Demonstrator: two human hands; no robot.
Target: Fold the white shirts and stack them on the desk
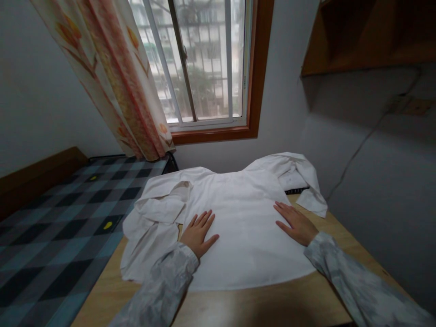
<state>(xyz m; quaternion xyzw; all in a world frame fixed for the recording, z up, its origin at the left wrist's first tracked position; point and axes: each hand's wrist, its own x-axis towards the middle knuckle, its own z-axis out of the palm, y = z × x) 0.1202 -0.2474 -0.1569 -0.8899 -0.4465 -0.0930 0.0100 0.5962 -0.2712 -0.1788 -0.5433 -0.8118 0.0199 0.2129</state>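
Observation:
A white long-sleeved shirt [243, 236] lies spread over the wooden table [259, 309], its hem toward me. My left hand [199, 233] rests flat near the shirt's left edge, fingers apart. On the opposite edge, my right hand [295, 222] lies palm down with the fingers spread. Neither hand grips the cloth. The left sleeve [150, 231] is bunched and folded beside the body of the shirt. At the far right, the other sleeve [306, 177] bends round and its cuff end reaches down onto the table.
Left of the table is a bed with a checked cover [68, 227]. A window [204, 63] with a floral curtain [126, 91] is straight ahead. A dark ridged object [295, 191] shows partly under the right sleeve. A wooden shelf [368, 59] and a cable [354, 154] are on the right wall.

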